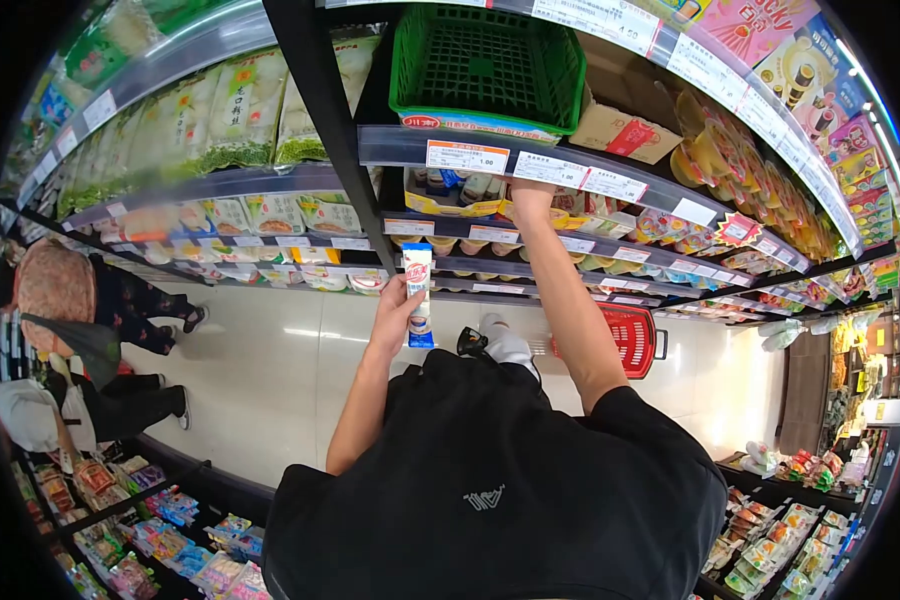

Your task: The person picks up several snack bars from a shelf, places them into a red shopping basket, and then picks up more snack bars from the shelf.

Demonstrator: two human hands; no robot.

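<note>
My left hand (394, 312) is closed around a long, narrow sachet (417, 272), white with red lettering and blue ends. The sachet points lengthwise toward the shelves. My right hand (532, 197) reaches into a lower shelf, beneath the strip of price tags (553, 170). Its fingers are hidden by the shelf edge, so what they touch cannot be seen. Around that hand are a yellow-edged display box (450, 207) with small packs inside and more packaged goods to the right.
Above sits a green plastic basket (480, 130), beside a cardboard box (615, 132). A red shopping basket (630, 340) stands on the floor (300, 400) at right. Two people (60, 300) are in the aisle at left. Packed noodles (235, 110) fill the left shelves; more goods lie behind me.
</note>
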